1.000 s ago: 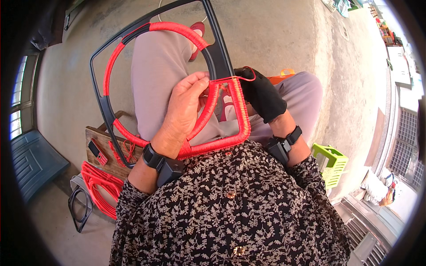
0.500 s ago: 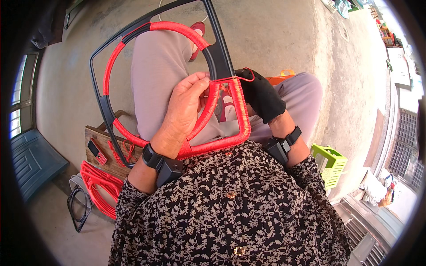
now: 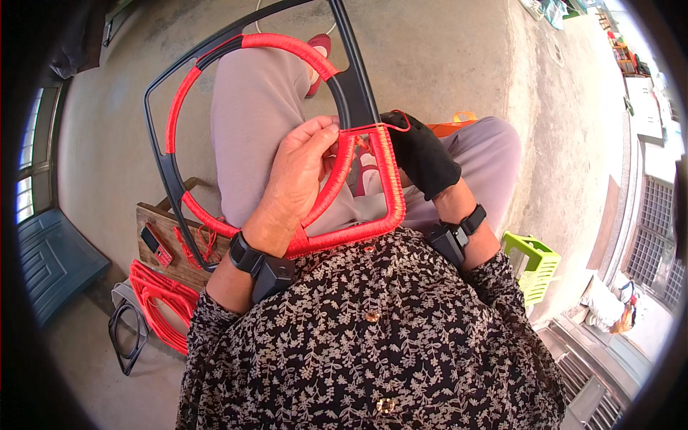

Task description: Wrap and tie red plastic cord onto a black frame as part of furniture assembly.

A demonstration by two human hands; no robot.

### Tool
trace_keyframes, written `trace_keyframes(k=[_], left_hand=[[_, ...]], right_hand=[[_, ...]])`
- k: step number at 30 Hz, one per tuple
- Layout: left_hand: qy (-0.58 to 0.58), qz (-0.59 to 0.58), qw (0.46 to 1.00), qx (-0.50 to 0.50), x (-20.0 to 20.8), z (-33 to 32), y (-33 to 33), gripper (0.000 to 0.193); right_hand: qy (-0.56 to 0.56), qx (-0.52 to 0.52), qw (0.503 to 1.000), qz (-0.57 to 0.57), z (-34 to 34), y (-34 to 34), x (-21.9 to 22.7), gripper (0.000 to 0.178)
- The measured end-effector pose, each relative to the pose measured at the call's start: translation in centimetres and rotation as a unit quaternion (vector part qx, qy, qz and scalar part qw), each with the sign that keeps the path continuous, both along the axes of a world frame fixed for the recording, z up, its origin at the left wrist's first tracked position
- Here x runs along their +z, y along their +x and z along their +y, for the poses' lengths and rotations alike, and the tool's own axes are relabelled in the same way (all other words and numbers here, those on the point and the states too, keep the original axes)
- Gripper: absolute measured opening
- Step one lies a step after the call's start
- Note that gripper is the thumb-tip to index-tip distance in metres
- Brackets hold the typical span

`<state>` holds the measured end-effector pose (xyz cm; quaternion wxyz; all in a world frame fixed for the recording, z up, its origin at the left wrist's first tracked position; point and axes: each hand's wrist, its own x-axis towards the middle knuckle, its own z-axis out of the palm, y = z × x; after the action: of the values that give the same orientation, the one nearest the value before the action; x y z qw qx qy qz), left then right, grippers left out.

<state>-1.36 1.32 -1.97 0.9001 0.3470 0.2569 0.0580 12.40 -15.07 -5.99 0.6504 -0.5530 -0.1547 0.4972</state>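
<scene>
A black frame [image 3: 170,175], a ring joined inside a rounded rectangle, tilts across my lap. Red cord [image 3: 395,204] is wound tightly round its near right corner and much of the ring. My bare left hand [image 3: 304,161] is closed at the inner edge, thumb and forefinger pinching the cord where it crosses the frame. On the frame's right side is my right hand [image 3: 426,158] in a black glove, its fingers bent and partly hidden. A loose loop of cord [image 3: 405,127] curves from the frame to the glove's fingertips.
At the left, a wooden stool [image 3: 188,269] bears a red phone [image 3: 157,246] and loose red cord. Beside it hangs a thick red cord bundle [image 3: 154,304], near another black frame [image 3: 115,333]. A green plastic basket [image 3: 541,269] stands right.
</scene>
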Motion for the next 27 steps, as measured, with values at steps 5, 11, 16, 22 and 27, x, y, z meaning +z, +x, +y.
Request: trace_keyframes(k=[5,11,16,22,27], left_hand=[[-0.005,0.004,1.0,-0.001,0.1,0.0,0.1,0.016],[-0.012,-0.006,1.0,-0.003,-0.1,0.1,0.0,0.016],[-0.012,0.0,1.0,-0.002,0.1,0.0,0.1,0.015],[-0.01,0.005,1.0,-0.002,0.0,0.1,0.0,0.015],[-0.007,0.011,1.0,0.003,0.3,0.2,0.0,0.015]], right_hand=[[-0.012,-0.038,0.996,0.085,0.2,-0.2,0.9,0.022],[-0.002,-0.05,0.99,0.13,0.5,-0.5,1.8,0.022],[-0.026,-0.041,0.995,0.092,0.6,-0.7,2.3,0.023],[-0.036,-0.064,0.985,0.154,0.7,-0.6,1.7,0.023],[-0.042,-0.062,0.983,0.169,0.9,-0.5,1.5,0.022]])
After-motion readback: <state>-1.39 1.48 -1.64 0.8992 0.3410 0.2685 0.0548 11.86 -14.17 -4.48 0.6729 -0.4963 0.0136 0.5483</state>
